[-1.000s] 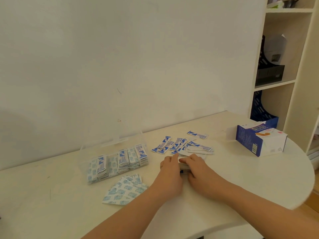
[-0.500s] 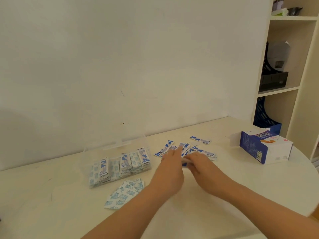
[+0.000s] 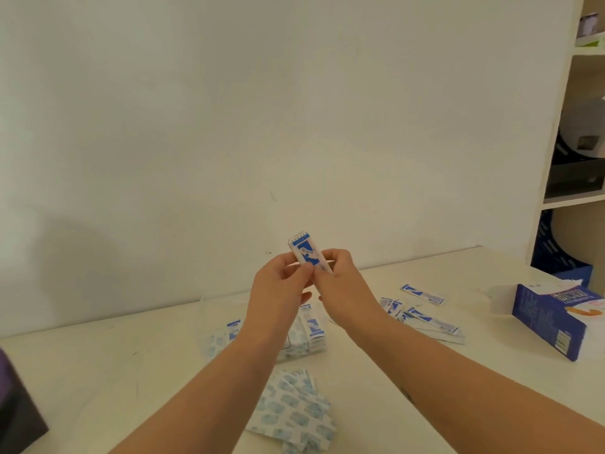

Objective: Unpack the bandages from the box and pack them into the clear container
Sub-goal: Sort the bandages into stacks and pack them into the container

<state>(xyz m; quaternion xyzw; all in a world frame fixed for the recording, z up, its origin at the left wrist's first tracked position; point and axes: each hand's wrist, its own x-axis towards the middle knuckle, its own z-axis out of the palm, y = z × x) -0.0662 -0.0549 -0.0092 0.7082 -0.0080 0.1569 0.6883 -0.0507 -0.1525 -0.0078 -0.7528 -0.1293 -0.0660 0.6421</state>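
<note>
Both my hands hold a small stack of blue-and-white bandages (image 3: 303, 251) upright in the air above the table. My left hand (image 3: 281, 283) pinches it from the left, my right hand (image 3: 340, 283) from the right. Below my wrists sits the clear container (image 3: 311, 335), partly hidden by my left forearm, with rows of bandages standing in it. Several loose bandages (image 3: 425, 317) lie on the table to the right. The blue bandage box (image 3: 553, 319) lies open at the far right.
A pile of pale blue patterned square bandages (image 3: 294, 411) lies in front of the container. A dark object (image 3: 16, 404) stands at the left edge. A shelf unit (image 3: 576, 126) rises at the right. The white wall is close behind the table (image 3: 98, 371).
My hands gathered a stack of bandages from the table and lifted it up in front of me. The camera has shifted closer and to the right.
</note>
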